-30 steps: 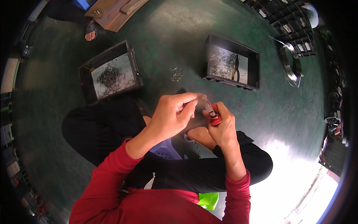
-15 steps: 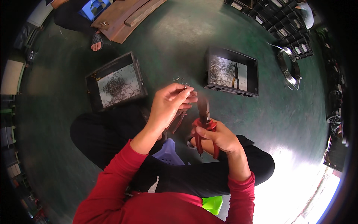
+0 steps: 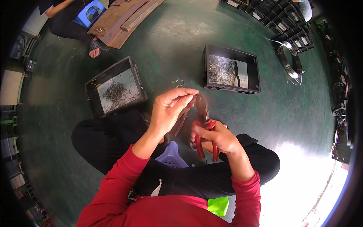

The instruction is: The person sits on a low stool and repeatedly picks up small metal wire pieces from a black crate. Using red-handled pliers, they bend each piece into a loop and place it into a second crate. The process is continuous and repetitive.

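Observation:
My left hand [image 3: 166, 109] is closed in a pinch on a thin piece of metal wire, mostly hidden by the fingertips. Small bent wire hooks [image 3: 181, 83] show just beyond its knuckles; whether they are held or lie lower down I cannot tell. My right hand [image 3: 221, 139] is wrapped round the red handles of a pair of pliers [image 3: 203, 112]. The jaws point away from me, right beside the left fingertips, and seem to meet the wire there. Below the left hand a dark reddish-brown metal thing [image 3: 180, 125] is partly hidden.
Two black crates stand on the green floor: the left crate [image 3: 138, 77] holds a pile of wire hooks, the right crate [image 3: 254, 72] hooks and another pair of pliers [image 3: 236, 75]. A wire coil [image 3: 289, 62] lies far right near stacked black crates [image 3: 283, 24]. Another person's foot [image 3: 94, 51] is far left.
The pliers have come left and slightly up, so their jaws now touch or nearly touch the left fingertips. The left-hand pinch has shifted a little; the whole view has moved slightly.

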`<control>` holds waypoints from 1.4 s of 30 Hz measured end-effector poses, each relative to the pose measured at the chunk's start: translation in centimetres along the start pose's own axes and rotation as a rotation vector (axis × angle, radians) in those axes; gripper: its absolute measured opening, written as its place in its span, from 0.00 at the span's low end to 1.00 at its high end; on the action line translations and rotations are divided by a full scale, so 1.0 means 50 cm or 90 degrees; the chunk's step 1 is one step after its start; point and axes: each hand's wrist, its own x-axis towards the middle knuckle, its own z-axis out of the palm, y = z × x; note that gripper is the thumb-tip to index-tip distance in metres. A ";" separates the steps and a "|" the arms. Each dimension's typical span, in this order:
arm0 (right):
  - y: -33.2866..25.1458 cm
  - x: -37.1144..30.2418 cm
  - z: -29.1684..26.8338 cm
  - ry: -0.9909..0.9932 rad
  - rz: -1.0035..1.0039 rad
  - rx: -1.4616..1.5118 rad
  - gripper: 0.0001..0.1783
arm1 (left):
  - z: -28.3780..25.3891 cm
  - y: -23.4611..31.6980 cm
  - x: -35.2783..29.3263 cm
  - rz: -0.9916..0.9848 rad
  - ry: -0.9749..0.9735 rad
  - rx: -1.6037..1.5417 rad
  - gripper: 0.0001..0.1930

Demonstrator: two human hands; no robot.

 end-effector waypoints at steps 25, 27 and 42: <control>0.036 0.040 0.009 0.377 -0.174 -0.471 0.15 | -0.013 0.007 0.003 -0.108 0.080 0.136 0.07; 0.031 0.040 0.014 0.385 -0.167 -0.471 0.16 | -0.007 0.006 0.000 -0.075 0.084 0.166 0.07; 0.006 0.021 0.028 0.343 -0.057 -0.412 0.17 | -0.031 0.025 0.007 -0.149 -0.153 0.342 0.14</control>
